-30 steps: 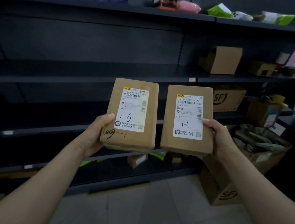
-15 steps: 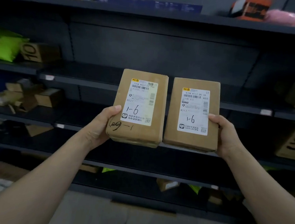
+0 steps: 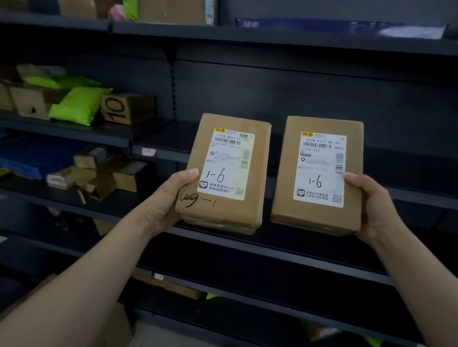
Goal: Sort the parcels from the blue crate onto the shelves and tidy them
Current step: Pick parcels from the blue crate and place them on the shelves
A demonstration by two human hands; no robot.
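My left hand and right hand each clasp a stiff, seemingly light "1-6" cardboard parcel by its lower outer edge.

The left parcel, a brown cardboard box, is upright with its white label facing out. "1-6" is handwritten on the label, with a black scrawl on the cardboard below. The right parcel, a similar box also marked "1-6", is upright just beside it, not touching. Both are in the air before the dark shelves, the first gripped by the left hand and the second by the right hand.
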